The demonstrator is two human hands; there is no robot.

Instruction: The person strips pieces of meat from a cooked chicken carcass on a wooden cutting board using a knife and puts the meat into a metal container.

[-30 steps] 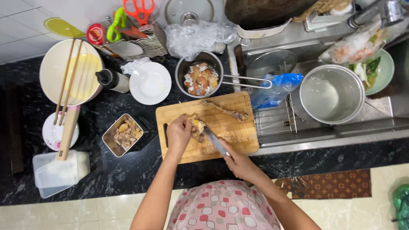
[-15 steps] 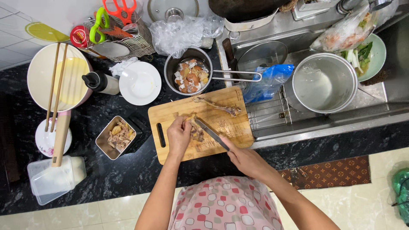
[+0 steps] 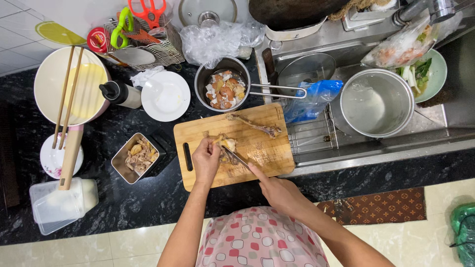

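Centre frame, on the wooden cutting board [image 3: 257,148]: left hand [image 3: 205,160] pinches the cooked meat piece [image 3: 226,145], fingers closed on it. Right hand [image 3: 277,190] is wrapped around a knife [image 3: 237,158], blade at the meat. Best to keep the left fingertips curled clear and slice in short strokes.

Desk [image 3: 123,207]: black stone, pale speckles. Cutting board [image 3: 257,148]: light wood, brown. Meat piece [image 3: 225,145]: yellowish-tan. Saucepan [image 3: 200,84]: steel grey, contents white, orange, brown. Plate [image 3: 166,96]: white. Large bowl [image 3: 44,84]: cream, yellow inside. Scissors [image 3: 148,10]: orange-red. Bag [image 3: 314,96]: blue. Apron [image 3: 257,242]: pink, white and brown rounded squares. Mat [image 3: 386,205]: brown, tan motifs.
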